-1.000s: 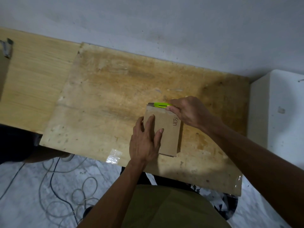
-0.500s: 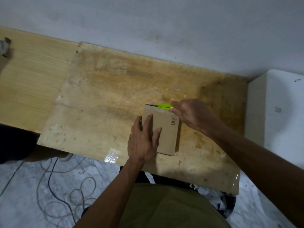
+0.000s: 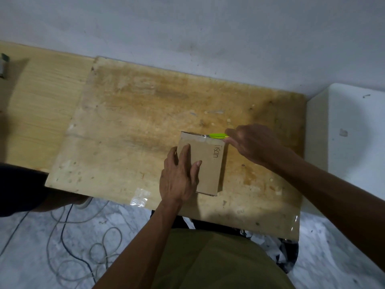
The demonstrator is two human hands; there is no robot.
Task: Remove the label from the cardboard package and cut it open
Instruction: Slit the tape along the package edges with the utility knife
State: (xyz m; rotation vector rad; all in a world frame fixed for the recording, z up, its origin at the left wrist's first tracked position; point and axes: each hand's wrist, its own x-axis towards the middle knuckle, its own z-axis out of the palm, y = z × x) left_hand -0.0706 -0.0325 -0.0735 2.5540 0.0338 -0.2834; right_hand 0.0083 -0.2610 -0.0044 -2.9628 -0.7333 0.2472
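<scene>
Left hand flat on the package — right hand grips the cutter at its far edge.

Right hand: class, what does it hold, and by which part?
The right hand grips a green utility knife by its handle's rear end; the blade end lies along the cardboard package's far edge.

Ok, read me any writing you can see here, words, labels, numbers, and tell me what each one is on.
"Tiscin." or close to it: handwritten in dark pen on the top face of the cardboard package, along its right side, turned sideways; the first letters are uncertain.
No other text is readable.
</scene>
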